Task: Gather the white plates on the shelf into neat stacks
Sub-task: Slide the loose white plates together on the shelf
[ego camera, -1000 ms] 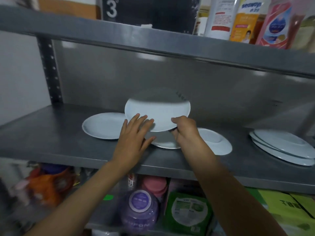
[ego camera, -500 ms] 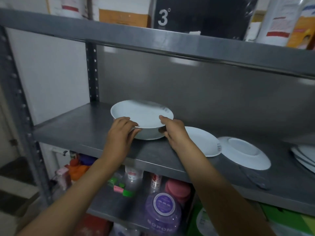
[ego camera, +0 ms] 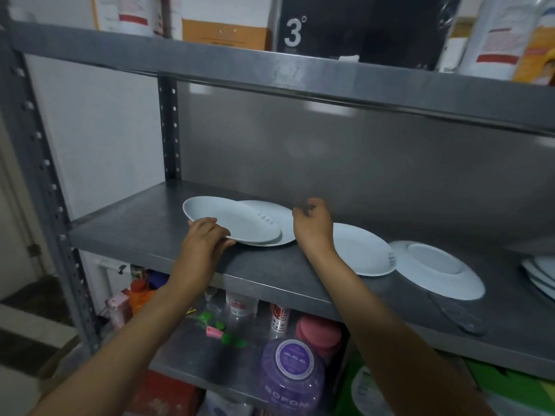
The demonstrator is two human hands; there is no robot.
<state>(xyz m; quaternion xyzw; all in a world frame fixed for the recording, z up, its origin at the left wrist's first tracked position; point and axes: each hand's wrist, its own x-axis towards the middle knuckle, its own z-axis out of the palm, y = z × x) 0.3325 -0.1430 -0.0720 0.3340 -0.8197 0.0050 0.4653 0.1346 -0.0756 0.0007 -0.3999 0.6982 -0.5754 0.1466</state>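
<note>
The top plate (ego camera: 231,220), lifted a moment before, now lay offset on a second plate (ego camera: 279,219) on the shelf (ego camera: 135,232). The left hand (ego camera: 204,240) gripped its rim; the right hand (ego camera: 312,226) had let go, fingers loose. Two more single plates (ego camera: 360,250) and a stack (ego camera: 540,271) lay rightward.

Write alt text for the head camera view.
Left hand holds a white plate overlapping a second plate on a grey metal shelf; the open right hand hovers beside them. Two more plates lie further right.

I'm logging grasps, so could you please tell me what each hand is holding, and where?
The left hand grips the top plate at its near rim. The right hand holds nothing.
</note>
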